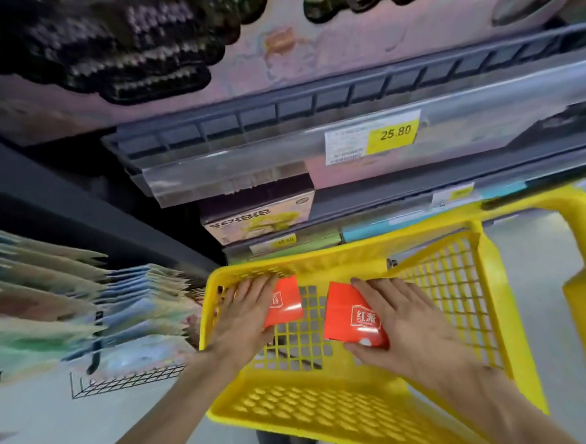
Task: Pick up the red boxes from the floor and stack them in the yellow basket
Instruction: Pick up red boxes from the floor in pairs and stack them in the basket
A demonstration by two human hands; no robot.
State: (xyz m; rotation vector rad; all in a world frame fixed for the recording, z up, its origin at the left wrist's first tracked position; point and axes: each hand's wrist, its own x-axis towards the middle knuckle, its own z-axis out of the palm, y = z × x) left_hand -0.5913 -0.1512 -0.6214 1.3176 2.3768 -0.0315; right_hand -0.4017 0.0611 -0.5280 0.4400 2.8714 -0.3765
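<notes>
Fingers (254, 286) of the left hand (244, 314) lie spread over one red cardboard box (286, 304) while the right hand (404, 321) grasps a second red box (350, 316), both low inside the yellow plastic mesh basket (316, 405). Two boxes seem nearly placed, though not yet stacked. Whether more remain on the floor cannot be told, and the left box is half hidden.

Pale grey floor (33, 426) beneath yellow basket (313, 412) and wire rack (123, 381).

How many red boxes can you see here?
2: one red box under the left hand, another under the right hand, both inside the yellow basket. Others may be hidden.
</notes>
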